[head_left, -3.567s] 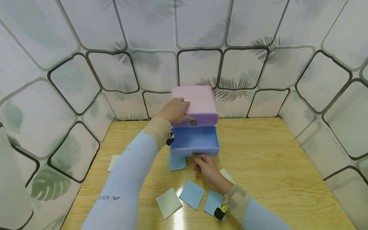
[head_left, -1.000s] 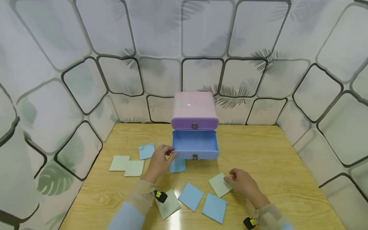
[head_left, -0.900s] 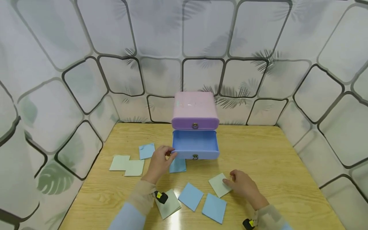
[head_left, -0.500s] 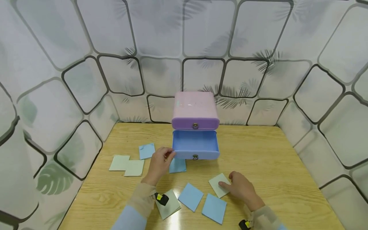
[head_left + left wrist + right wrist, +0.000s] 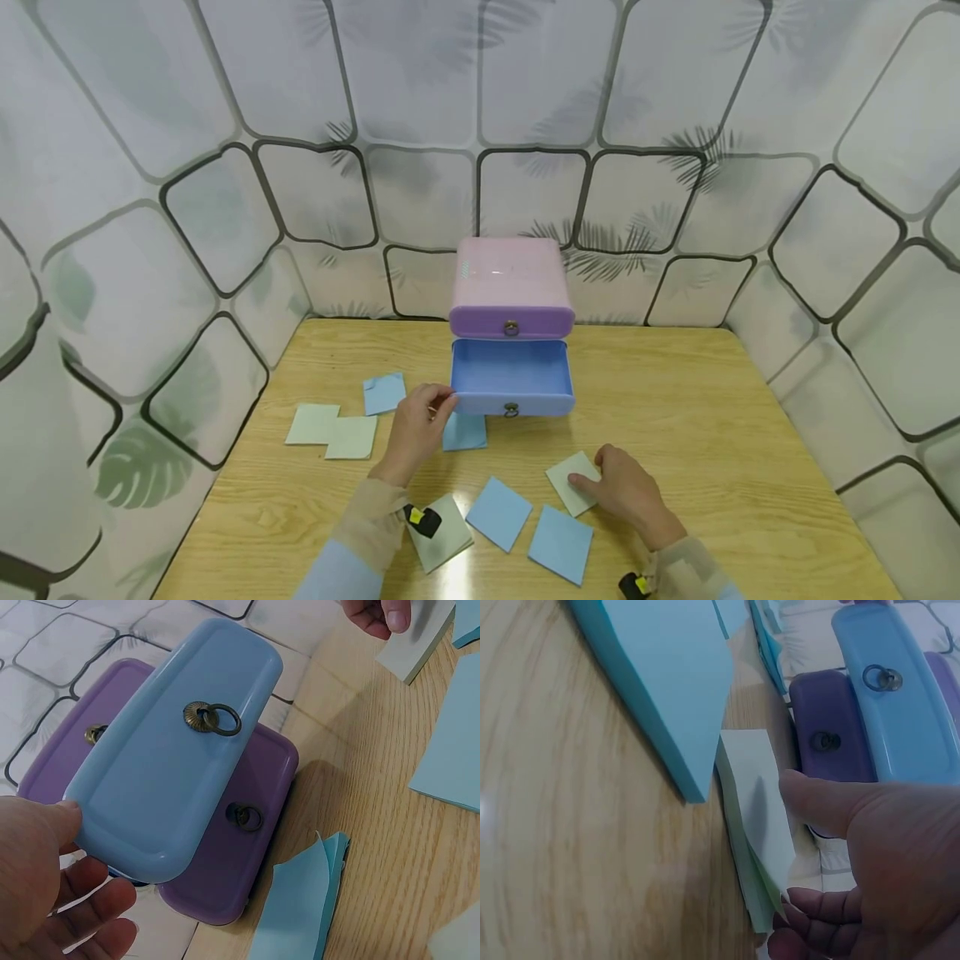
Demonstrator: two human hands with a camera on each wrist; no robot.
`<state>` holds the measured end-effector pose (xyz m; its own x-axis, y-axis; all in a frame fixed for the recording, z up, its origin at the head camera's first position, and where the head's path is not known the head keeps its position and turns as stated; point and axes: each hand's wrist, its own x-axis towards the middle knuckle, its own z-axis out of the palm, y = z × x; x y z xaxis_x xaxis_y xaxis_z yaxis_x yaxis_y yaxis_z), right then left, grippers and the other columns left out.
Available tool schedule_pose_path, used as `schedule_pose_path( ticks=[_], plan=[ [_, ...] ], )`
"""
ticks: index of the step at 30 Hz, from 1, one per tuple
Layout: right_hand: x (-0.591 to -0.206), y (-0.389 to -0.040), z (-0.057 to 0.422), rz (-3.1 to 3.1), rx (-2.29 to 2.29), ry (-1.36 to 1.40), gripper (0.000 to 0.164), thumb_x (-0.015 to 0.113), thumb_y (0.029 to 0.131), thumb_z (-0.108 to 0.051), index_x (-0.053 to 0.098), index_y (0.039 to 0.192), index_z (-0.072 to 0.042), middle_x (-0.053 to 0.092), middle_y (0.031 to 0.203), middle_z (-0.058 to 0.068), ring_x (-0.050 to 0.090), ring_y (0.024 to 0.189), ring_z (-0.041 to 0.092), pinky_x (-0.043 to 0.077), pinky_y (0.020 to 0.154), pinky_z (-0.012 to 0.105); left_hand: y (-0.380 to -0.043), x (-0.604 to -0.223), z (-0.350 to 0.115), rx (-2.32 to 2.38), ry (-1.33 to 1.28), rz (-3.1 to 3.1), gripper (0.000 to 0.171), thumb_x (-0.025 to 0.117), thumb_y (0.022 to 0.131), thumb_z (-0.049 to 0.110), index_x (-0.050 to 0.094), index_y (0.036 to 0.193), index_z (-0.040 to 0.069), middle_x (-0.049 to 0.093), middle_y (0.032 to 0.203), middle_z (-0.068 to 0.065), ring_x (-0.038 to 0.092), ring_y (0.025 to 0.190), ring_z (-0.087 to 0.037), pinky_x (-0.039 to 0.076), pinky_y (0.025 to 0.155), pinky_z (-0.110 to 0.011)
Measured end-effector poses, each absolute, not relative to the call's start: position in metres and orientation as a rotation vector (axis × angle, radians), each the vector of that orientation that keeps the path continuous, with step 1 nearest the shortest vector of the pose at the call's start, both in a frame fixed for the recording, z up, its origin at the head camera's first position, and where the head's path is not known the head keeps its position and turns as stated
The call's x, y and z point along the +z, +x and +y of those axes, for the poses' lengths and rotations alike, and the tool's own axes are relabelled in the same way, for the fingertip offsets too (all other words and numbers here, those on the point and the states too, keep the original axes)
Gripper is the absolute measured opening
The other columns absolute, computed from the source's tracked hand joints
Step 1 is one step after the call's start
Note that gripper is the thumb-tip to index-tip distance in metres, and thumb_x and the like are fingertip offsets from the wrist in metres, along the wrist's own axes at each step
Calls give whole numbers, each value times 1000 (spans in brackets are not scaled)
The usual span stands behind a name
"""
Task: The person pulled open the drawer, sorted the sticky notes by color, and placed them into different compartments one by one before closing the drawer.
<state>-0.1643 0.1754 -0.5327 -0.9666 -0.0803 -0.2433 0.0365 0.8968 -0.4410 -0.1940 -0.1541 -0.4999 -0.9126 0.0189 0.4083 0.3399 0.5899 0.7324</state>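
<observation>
A small chest (image 5: 512,273) with a pink top and a purple front stands at the back of the table, its blue drawer (image 5: 543,406) pulled out and bare inside. My left hand (image 5: 412,429) pinches the drawer's left front corner, thumb on the front in the left wrist view, other fingers curled below. At the right, my right hand (image 5: 628,490) holds the edge of a pale green sticky-note pad (image 5: 564,475) lying on the table. Its thumb reaches over the top, and the right wrist view shows fingertips (image 5: 799,900) at a corner where a sheet lifts.
Two blue pads, one (image 5: 498,512) beside the other (image 5: 561,543), lie in front. A green pad (image 5: 442,546) is partly under the left wrist camera (image 5: 423,518). More blue (image 5: 384,392) and green notes (image 5: 351,437) lie left; another blue pad (image 5: 465,433) sits below the drawer.
My left hand came down from the chest's top to the drawer's corner. My right hand left the drawer's ring and moved to the green pad, its thumb sliding farther over it.
</observation>
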Motion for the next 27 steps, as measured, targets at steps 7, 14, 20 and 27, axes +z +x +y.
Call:
schedule_pose_path(
  ticks=[7,14,20,27],
  plan=[
    [-531,-164,174,2799,-624,-11,58,77,76,-50,60,101,0,61,84,6,52,67,17,46,56,33,-195,-501,-154,-1242,-295,-2464,10,63,94,18,69,97,11,64,88,2,59,77,-8,52,62,-25],
    [-531,-165,173,2789,-640,-21,49,78,77,-46,59,94,-3,59,77,3,51,64,17,42,53,32,-194,-498,-154,-1257,-274,-2481,10,63,94,17,69,98,11,64,89,2,59,77,-8,52,63,-26],
    [-531,-164,172,2782,-668,-19,48,78,77,-44,57,95,-3,56,74,2,49,63,17,40,53,30,-194,-498,-154,-1258,-271,-2491,10,63,94,18,69,99,10,64,89,2,58,77,-8,52,63,-26],
    [-529,-165,171,2774,-678,-11,51,79,77,-43,58,98,-1,58,77,3,50,64,17,42,53,31,-194,-499,-155,-1253,-288,-2485,11,64,94,18,69,99,10,63,88,2,58,77,-9,52,64,-26]
  ],
)
